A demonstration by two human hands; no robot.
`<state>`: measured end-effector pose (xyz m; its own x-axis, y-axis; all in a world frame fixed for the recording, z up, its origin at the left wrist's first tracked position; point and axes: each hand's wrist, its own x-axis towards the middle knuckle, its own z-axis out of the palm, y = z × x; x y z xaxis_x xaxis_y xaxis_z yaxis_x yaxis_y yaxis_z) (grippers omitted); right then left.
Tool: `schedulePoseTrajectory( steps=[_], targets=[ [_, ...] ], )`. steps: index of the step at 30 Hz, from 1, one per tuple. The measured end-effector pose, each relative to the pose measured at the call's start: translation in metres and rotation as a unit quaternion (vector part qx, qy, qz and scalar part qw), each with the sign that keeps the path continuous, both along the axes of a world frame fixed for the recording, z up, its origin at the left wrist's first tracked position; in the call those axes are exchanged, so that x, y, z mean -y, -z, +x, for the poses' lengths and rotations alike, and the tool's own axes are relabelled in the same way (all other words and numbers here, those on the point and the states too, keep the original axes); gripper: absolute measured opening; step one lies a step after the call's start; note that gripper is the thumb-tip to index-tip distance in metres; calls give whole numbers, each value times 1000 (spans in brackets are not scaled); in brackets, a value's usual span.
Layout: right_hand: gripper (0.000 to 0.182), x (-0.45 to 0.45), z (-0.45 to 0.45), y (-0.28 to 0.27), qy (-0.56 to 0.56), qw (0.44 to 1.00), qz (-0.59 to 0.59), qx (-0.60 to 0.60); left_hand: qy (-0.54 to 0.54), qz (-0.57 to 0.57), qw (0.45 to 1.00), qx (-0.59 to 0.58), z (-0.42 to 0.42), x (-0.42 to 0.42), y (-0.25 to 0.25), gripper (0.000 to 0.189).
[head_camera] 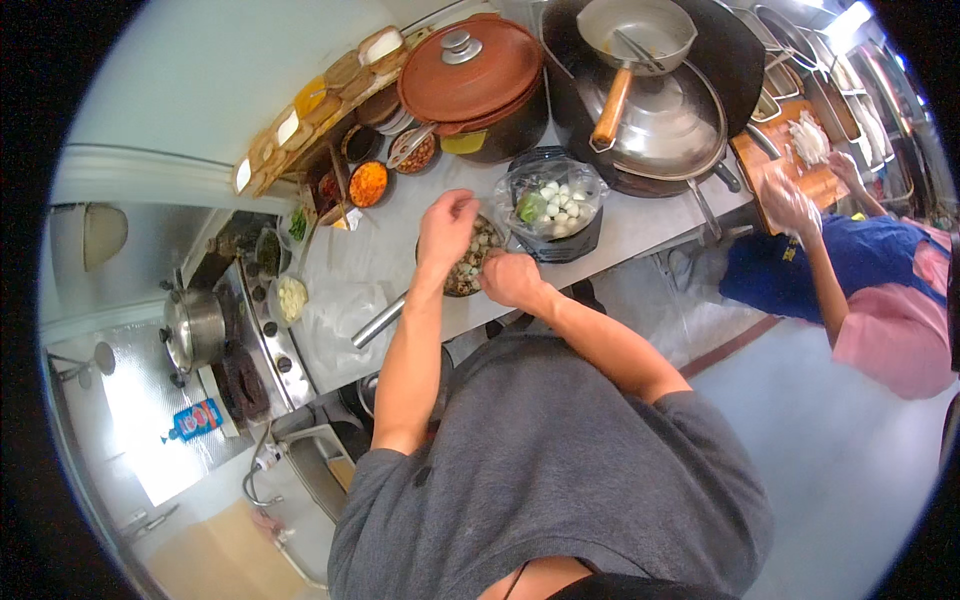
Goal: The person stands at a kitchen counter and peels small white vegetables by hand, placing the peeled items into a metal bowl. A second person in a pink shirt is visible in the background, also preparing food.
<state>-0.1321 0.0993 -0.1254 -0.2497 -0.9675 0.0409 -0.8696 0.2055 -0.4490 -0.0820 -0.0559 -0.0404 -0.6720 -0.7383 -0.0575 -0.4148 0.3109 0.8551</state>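
Note:
A pan [475, 259] with a metal handle [379, 320] sits on the counter before me, filled with speckled quail eggs and bits of shell. My left hand [450, 229] hovers at its left side with the fingers bent together; whether something is between them is hidden. At the pan's right edge my right hand [516, 277] has its fingertips curled down among the eggs, and I cannot see what they hold. Just right of the pan, a clear plastic bag [504, 196] lines a black container [577, 251]. Peeled white eggs [564, 208] and something green lie in the bag.
Behind stand a brown-lidded pot [471, 71] and a steel-lidded wok [667, 124] topped by a saucepan [637, 34]. Bowls of orange seasoning [368, 184] and peanuts [415, 152] are at left, near a gas stove [270, 330]. At right, a co-worker's gloved hand [789, 199] moves over a cutting board [787, 139].

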Motion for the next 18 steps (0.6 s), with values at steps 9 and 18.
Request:
schedulePoseTrajectory(
  steps=[9, 18],
  targets=[
    [28, 5, -28, -33, -30, 998, 15, 50, -137, 43, 990, 8, 118, -2, 48, 20],
    [19, 19, -42, -40, 43, 983, -78, 163, 16, -170, 981, 95, 97, -33, 54, 21]
  ],
)
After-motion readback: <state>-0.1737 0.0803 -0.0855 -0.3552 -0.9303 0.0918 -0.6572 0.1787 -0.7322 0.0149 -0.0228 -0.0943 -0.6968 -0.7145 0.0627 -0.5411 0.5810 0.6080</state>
